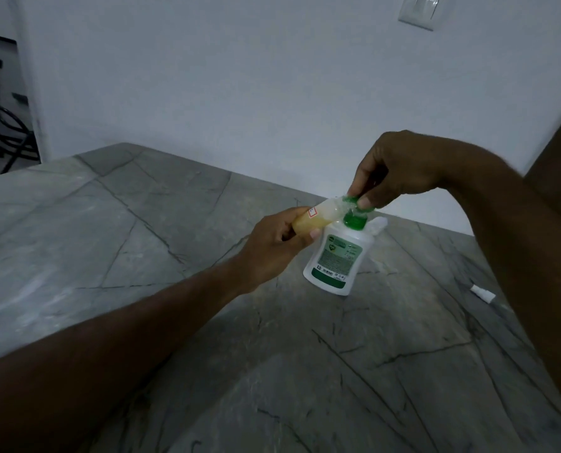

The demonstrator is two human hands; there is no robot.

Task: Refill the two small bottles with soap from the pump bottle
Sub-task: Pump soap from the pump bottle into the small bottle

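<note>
Right of centre on the grey marble tabletop (109, 223): pump bottle (334, 256), white with green label, upright, its green pump head (359, 207) uppermost. Small bottle (318, 217), clear, partly filled with yellowish soap, held tilted, long axis running from lower left up to the right, mouth touching or just beside the pump spout; exact contact not discernible. Left hand (272, 246): fingers curled round the small bottle's lower end. Right hand (393, 168): above, fingertips pressing or pinching the pump head, nearer the pump. Second small white item (481, 293), lower right of frame, lying well apart. Judged: filling of this bottle under way.
</note>
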